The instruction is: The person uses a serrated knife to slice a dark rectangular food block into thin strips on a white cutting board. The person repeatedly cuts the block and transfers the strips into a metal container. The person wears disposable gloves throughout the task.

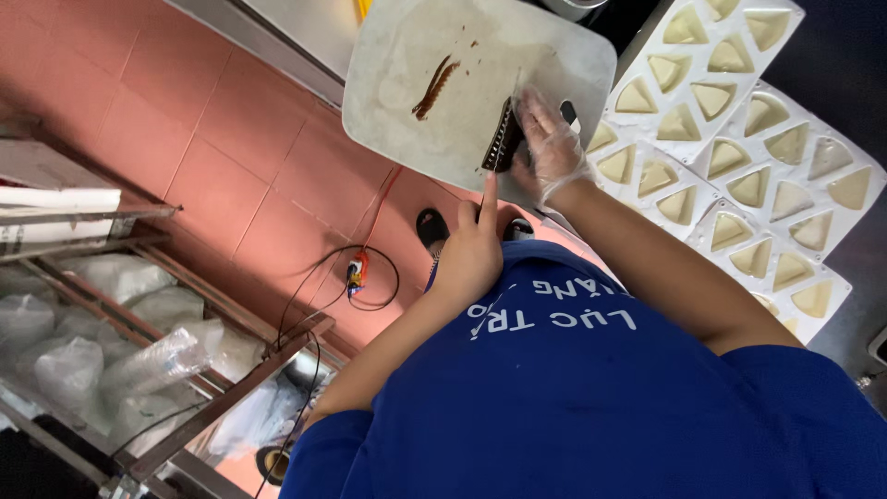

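Looking down past our blue cotton shirt (573, 397), we see our bare left hand (471, 254) closed around a knife handle, forefinger stretched along the spine of the thin steel knife (506, 129), whose blade points away over the board. Our right hand (550, 139), in a clear crinkled plastic glove, presses with fingers curled on a dark, flat, ridged brown slab (504, 139) that lies at the near right part of the rounded white plastic cutting board (407, 55), just beside the blade. Further out on the board lies a thin brown strip (436, 88) amid smears and crumbs, well apart from the slab. To the right, touching the board's edge, white moulded trays of triangular cavities (739, 111) hold pale cream filling and crowd that side. Beneath us spreads a terracotta tiled floor (222, 157) with a looping black cable (346, 277). To the left a metal rack (139, 305) carries bundled clear plastic bags (120, 360)
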